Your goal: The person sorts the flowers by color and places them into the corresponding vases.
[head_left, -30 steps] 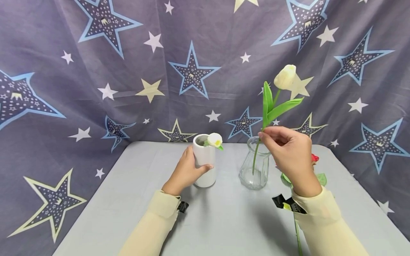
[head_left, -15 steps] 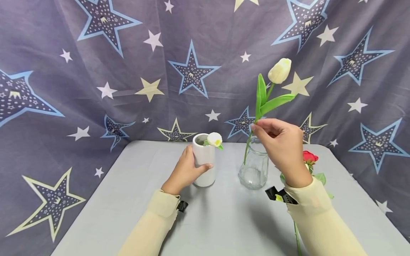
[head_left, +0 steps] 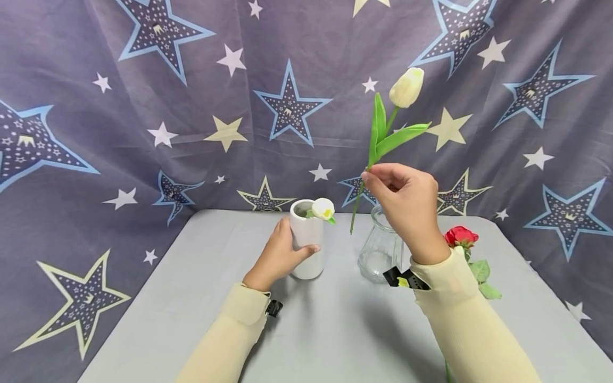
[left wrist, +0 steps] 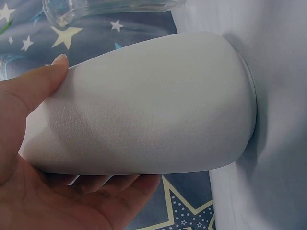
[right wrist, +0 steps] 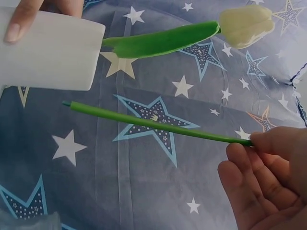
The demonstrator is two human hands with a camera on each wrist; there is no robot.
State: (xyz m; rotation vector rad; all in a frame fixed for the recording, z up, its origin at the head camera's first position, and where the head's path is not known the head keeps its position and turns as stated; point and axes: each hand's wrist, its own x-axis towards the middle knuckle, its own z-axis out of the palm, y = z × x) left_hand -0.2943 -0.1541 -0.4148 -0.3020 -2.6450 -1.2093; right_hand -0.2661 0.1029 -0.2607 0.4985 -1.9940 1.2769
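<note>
A purple-grey fabric backdrop [head_left: 345,127], printed with white and pale yellow stars and larger dotted, crown-marked stars outlined in blue or yellow, hangs in soft folds behind a table covered in plain light grey [head_left: 215,244]. Toward the table's back edge stands a clear glass vase with a narrowed neck [head_left: 375,255]; to its right lies a partly hidden red rose with green leaves [head_left: 461,236], its stem running toward the near side.
</note>
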